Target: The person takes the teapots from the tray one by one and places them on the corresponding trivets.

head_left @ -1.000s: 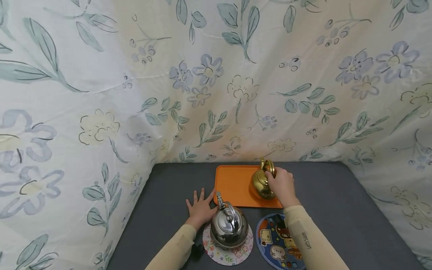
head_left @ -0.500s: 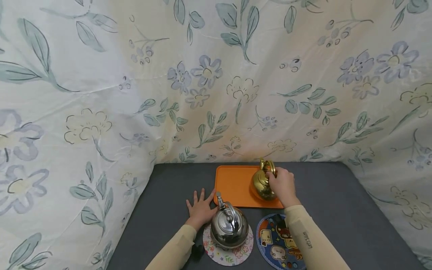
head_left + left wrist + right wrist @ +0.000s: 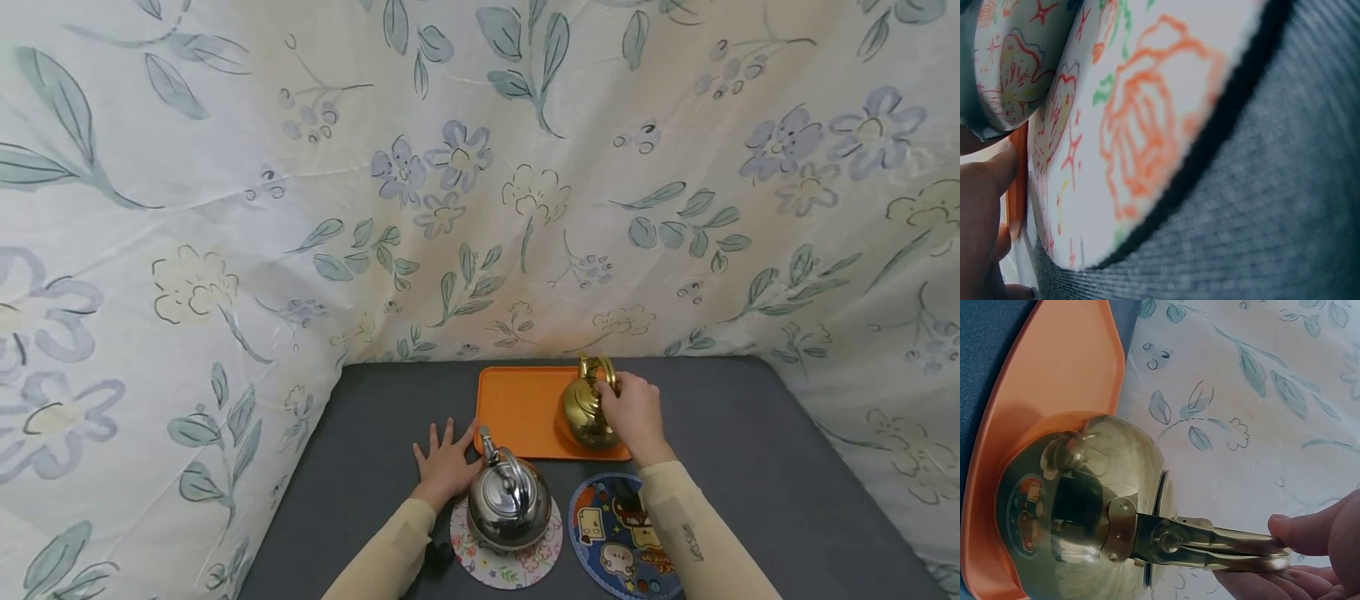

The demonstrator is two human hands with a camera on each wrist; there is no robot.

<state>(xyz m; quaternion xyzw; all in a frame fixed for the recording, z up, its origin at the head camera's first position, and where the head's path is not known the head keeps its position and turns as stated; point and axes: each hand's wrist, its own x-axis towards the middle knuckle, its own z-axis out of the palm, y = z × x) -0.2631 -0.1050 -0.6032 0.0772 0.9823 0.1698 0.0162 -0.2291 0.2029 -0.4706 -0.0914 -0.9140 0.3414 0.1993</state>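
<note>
My right hand [image 3: 633,414] grips the hoop handle of a shiny gold kettle [image 3: 585,412] over the right part of an orange tray [image 3: 517,417]. In the right wrist view the thumb [image 3: 1304,531] lies on one side of the handle [image 3: 1241,550] and the fingers on the other. The gold body [image 3: 1085,512] sits close over the tray there. My left hand [image 3: 444,468] lies with fingers spread on the dark table, beside a silver kettle [image 3: 510,508]. Its index fingertip is right at the tray's left edge. That silver kettle stands on a round flowered mat [image 3: 517,577].
A round blue mat with cartoon figures [image 3: 615,558] lies right of the flowered mat, partly under my right sleeve [image 3: 697,533]. A dark grey cloth [image 3: 765,475] covers the table. Flowered fabric [image 3: 540,250] hangs behind and at both sides.
The gold kettle and my right hand have shifted slightly to the right and toward me. My left hand, the silver kettle and the mats stay in place.
</note>
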